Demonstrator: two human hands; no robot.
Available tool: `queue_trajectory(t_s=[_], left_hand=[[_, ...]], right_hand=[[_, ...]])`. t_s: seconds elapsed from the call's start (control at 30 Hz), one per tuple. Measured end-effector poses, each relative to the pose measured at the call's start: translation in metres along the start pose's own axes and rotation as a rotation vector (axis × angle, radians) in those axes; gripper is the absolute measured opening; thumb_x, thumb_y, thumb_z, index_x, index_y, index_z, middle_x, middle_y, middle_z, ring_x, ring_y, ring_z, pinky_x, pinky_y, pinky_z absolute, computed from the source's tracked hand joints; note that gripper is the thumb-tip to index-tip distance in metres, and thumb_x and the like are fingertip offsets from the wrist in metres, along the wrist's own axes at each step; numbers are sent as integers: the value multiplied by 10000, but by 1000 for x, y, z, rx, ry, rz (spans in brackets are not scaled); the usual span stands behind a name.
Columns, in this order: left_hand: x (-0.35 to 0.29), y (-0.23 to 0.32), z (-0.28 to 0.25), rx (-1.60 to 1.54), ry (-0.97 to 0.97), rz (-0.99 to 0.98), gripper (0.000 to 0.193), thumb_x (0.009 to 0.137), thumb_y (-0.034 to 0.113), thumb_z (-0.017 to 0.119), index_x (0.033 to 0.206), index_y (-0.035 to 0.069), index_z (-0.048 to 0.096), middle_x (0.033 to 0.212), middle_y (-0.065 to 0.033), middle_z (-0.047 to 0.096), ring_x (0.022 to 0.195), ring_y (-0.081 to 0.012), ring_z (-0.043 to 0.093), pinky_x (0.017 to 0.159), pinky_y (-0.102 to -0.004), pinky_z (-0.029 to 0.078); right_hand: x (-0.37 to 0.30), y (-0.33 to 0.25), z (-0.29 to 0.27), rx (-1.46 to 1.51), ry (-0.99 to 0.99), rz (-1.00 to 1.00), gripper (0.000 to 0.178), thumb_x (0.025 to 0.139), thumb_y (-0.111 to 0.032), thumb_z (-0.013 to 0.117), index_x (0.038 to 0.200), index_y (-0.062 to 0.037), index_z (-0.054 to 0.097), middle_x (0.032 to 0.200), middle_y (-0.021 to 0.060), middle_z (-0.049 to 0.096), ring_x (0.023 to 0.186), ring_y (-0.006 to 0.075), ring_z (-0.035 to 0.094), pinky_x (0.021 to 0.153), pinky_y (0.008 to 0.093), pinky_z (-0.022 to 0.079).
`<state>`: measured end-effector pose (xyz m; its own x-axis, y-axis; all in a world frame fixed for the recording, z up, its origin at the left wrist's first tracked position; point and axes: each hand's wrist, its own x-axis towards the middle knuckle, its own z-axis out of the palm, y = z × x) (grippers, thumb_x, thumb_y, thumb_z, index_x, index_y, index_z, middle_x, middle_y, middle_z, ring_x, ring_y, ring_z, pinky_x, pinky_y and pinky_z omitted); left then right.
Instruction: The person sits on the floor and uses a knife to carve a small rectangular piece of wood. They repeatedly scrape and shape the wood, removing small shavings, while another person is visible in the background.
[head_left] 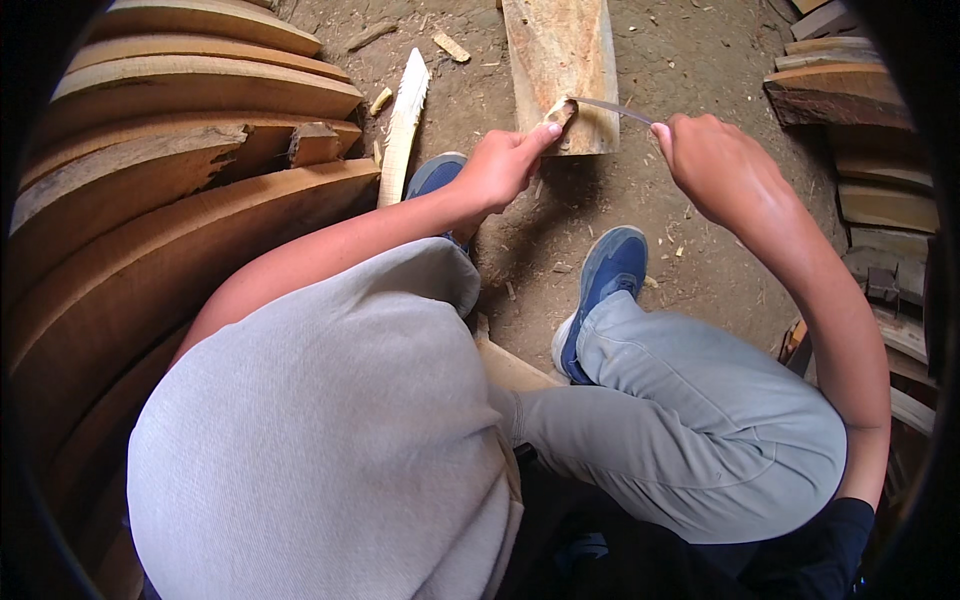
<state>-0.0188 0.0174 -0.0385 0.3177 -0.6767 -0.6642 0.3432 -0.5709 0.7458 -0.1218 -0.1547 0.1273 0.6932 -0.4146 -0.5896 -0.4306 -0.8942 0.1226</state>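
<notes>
My left hand point(503, 165) is closed on a small piece of wood point(566, 110), pale at its upper edge and dark brown on one side. It holds this piece over the near end of a wide wooden board point(562, 50). My right hand point(722, 172) is wrapped round the handle of a knife, which the fingers hide. From that fist the thin grey knife blade point(618, 108) points left across the board. Its tip end meets the small piece, near my left thumb; the exact contact is too small to make out.
Thick planks point(200, 85) are stacked along the left, and more timber point(880, 150) is piled at the right. A splintered pale wood strip point(403, 125) leans by my left shoe point(436, 174). Shavings and chips point(452, 47) litter the dirt floor. My right shoe point(612, 270) stands below the board.
</notes>
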Motion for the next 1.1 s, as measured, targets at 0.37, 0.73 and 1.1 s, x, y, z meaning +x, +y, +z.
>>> queue_trajectory(t_s=[0.37, 0.73, 1.1], left_hand=[[-1, 2, 0, 10, -1, -4, 629, 910, 556, 504, 511, 71, 480, 444, -8, 402, 376, -118, 376, 369, -310, 275], [-3, 4, -1, -1, -9, -14, 617, 905, 553, 516, 515, 76, 486, 439, -7, 405, 363, -122, 377, 360, -310, 278], [0, -1, 2, -2, 17, 3, 586, 909, 544, 514, 553, 79, 477, 468, 0, 398, 372, -115, 355, 359, -305, 265]], right_hand=[[0, -1, -3, -28, -16, -6, 445, 989, -267, 362, 867, 41, 659, 847, 258, 652, 834, 401, 649, 773, 490, 513], [-1, -4, -2, -24, -24, 8, 427, 988, -268, 364, 893, 27, 657, 882, 245, 657, 854, 395, 648, 777, 479, 515], [-10, -8, 7, 56, 17, 1, 343, 970, -212, 398, 905, 23, 639, 870, 217, 664, 850, 376, 653, 738, 455, 524]])
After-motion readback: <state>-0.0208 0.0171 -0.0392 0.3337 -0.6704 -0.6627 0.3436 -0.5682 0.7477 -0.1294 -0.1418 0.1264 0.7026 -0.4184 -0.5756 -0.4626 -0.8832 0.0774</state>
